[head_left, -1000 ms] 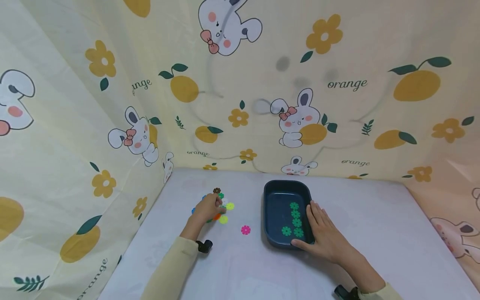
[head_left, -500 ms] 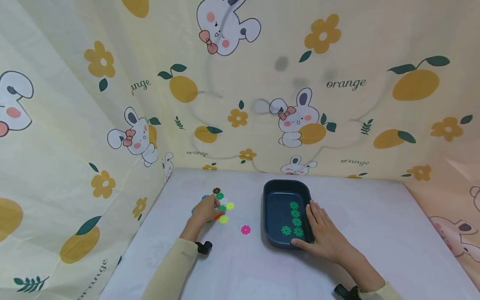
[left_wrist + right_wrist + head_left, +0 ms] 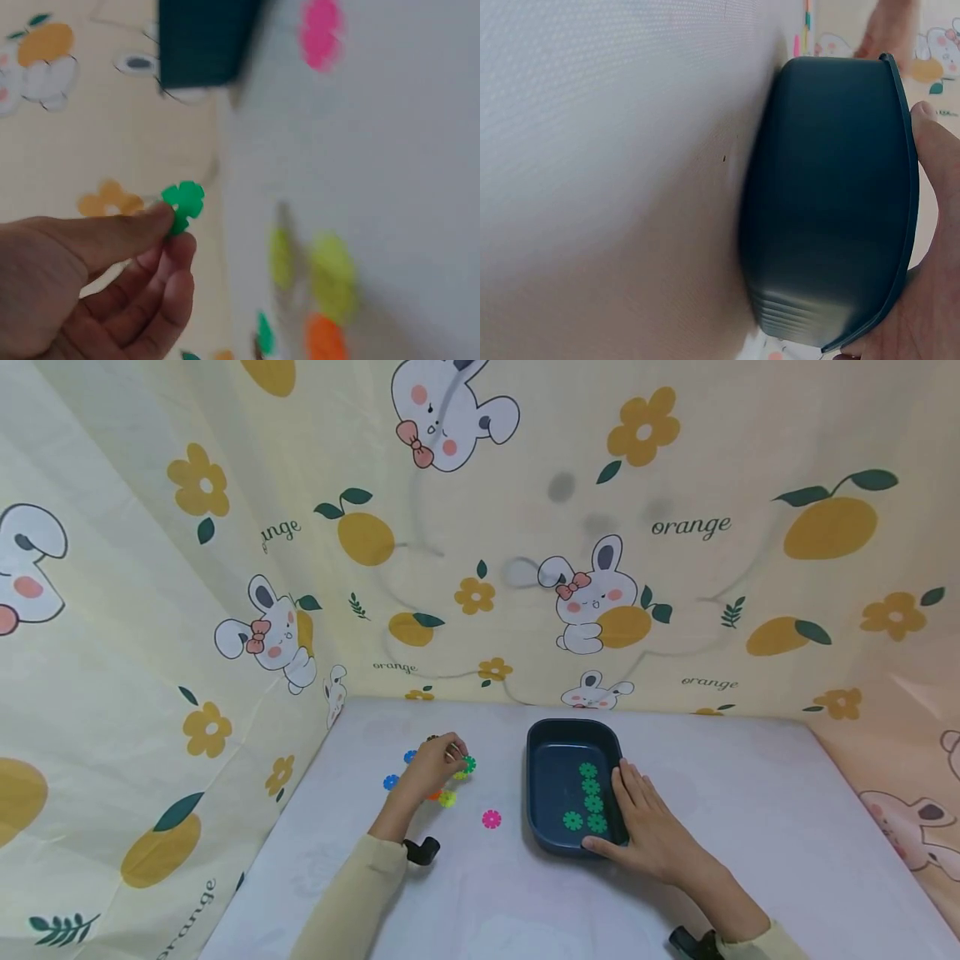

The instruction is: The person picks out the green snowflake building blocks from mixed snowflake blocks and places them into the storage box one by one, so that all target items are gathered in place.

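Note:
My left hand (image 3: 431, 770) pinches a green snowflake disc (image 3: 189, 198) between thumb and forefinger, raised off the table in the left wrist view. Below and around that hand lie loose discs: blue (image 3: 391, 782), orange (image 3: 325, 337) and yellow (image 3: 447, 799). The hand hides part of this pile. A dark blue rectangular tray (image 3: 549, 793) stands to the right, with several green discs (image 3: 592, 803) on its floor. With fingers straight, my right hand (image 3: 660, 839) rests along the tray's right rim, its thumb at the near corner.
A pink disc (image 3: 491, 819) lies alone between the pile and the tray. The white table (image 3: 480, 902) is backed by a patterned curtain (image 3: 465, 527) with rabbits and oranges, which also hangs along both sides.
My left hand has lifted from the pile with a green disc and shifted slightly right and away from me. The right hand and tray have stayed in place.

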`<state>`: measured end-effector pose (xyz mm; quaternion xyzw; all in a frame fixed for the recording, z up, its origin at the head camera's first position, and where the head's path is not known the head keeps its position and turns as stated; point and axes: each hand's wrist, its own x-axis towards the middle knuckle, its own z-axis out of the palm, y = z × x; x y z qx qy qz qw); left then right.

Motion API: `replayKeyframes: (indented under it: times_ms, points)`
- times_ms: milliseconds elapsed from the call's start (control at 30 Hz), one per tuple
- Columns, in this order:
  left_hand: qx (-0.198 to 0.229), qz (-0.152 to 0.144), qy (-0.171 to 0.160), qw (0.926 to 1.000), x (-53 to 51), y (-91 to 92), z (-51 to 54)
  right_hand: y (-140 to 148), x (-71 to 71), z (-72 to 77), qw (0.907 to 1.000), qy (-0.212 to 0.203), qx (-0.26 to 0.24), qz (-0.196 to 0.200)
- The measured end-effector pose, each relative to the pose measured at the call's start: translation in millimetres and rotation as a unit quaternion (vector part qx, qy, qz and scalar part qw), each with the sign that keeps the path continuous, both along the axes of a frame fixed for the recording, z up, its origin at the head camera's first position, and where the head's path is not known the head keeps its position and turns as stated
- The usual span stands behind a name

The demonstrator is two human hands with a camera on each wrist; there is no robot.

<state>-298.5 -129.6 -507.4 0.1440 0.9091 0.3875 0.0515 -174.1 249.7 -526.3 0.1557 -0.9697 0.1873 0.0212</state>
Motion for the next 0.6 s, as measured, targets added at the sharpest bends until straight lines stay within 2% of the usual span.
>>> replayKeyframes:
  times_ms: [133,233,400,600]
  points:
    - [0.026,-0.039,0.014,0.9988,2.1,21.3,17.7,1,-0.4,-2.3,1.0000,-0.005,-0.002,-0.002]
    - [0.033,-0.069,0.021,0.9969,1.0,38.2,27.2,1,-0.8,-3.4,1.0000,-0.002,0.001,-0.002]
    - [0.021,-0.120,0.018,0.9924,-2.8,64.2,33.2,2,-1.6,-4.7,1.0000,-0.002,0.006,-0.002]
    - [0.009,-0.181,0.014,0.9834,-6.6,90.9,35.7,2,-2.8,-4.6,0.9999,-0.002,0.011,-0.003]
